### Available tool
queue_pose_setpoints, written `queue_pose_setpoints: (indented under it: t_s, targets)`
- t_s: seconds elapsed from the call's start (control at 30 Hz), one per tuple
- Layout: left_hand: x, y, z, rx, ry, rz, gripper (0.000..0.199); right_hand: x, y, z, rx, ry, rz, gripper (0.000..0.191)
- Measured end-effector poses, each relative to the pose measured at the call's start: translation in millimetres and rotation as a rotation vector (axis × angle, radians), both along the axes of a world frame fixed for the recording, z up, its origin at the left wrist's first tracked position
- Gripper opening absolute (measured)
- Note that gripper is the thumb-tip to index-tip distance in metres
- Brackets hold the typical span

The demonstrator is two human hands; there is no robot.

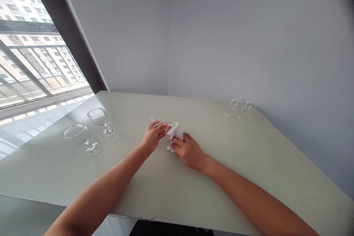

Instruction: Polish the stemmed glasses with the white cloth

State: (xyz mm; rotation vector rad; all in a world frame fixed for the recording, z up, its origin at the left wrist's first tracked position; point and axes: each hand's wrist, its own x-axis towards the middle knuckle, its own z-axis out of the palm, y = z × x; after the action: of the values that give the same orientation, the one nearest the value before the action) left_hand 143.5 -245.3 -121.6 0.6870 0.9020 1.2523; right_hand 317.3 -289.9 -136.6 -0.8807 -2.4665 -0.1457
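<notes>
Near the middle of the table, my left hand (155,132) has its fingers wrapped round a clear stemmed glass, whose rim end points right into a white cloth (177,130). The glass is partly hidden by fingers and cloth. My right hand (190,150) grips the cloth from the lower right and presses it to the glass. Both hands are close together, just above the tabletop.
Two clear stemmed glasses, a nearer one (92,149) and a farther one (108,130), stand on the table (155,188) at the left. Two more glasses (234,103) (249,105) stand near its far right edge. Walls rise behind; a window (33,44) is at the left.
</notes>
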Motion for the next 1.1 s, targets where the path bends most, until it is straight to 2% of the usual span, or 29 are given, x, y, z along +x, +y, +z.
queue_pose_setpoints:
  t_s: [0.1, 0.17, 0.27, 0.37, 0.43, 0.5, 0.63, 0.73, 0.8, 0.93, 1.03, 1.1]
  targets:
    - [-5, 4, 2.9, 0.005, -0.005, 0.053, 0.044, 6, 2, 14.0, -0.117, 0.362, -0.138, 0.024]
    - [-8, 6, 4.4, -0.023, 0.002, 0.074, 0.038, 10, 2, 24.2, -0.143, 0.5, -0.175, 0.029]
    - [-9, 5, 6.3, -0.044, 0.007, -0.002, 0.025, 12, -1, 30.6, -0.129, 0.353, -0.055, 0.038]
    - [-6, 0, 9.2, -0.028, 0.0, -0.189, 0.019, 11, -1, 24.8, -0.116, 0.123, 0.066, 0.037]
    - [-2, -4, 11.7, -0.014, -0.018, -0.272, 0.018, 10, 1, 20.4, -0.193, 0.097, 0.126, 0.038]
    - [1, -8, 14.3, -0.018, -0.052, -0.301, 0.017, 10, 2, 19.5, -0.348, 0.241, 0.187, 0.036]
    - [6, -13, 19.1, -0.075, -0.177, -0.322, 0.021, 7, 3, 23.1, -0.743, 0.85, 0.183, 0.023]
    - [10, -16, 21.9, -0.046, -0.265, -0.228, 0.019, -3, 3, 20.5, -1.129, 1.302, 0.135, 0.022]
    - [12, -17, 23.4, 0.033, -0.268, -0.139, 0.022, -12, 1, 16.4, -1.337, 1.499, 0.127, 0.022]
    - [13, -18, 25.0, 0.19, -0.157, -0.034, 0.038, -27, -5, 11.1, -1.58, 1.635, 0.092, 0.021]
    - [12, -20, 25.3, 0.293, -0.068, -0.016, 0.047, -31, -10, 9.4, -1.7, 1.595, 0.008, 0.02]
    - [12, -21, 25.4, 0.362, -0.007, 0.002, 0.051, -30, -12, 7.8, -1.723, 1.503, -0.071, 0.019]
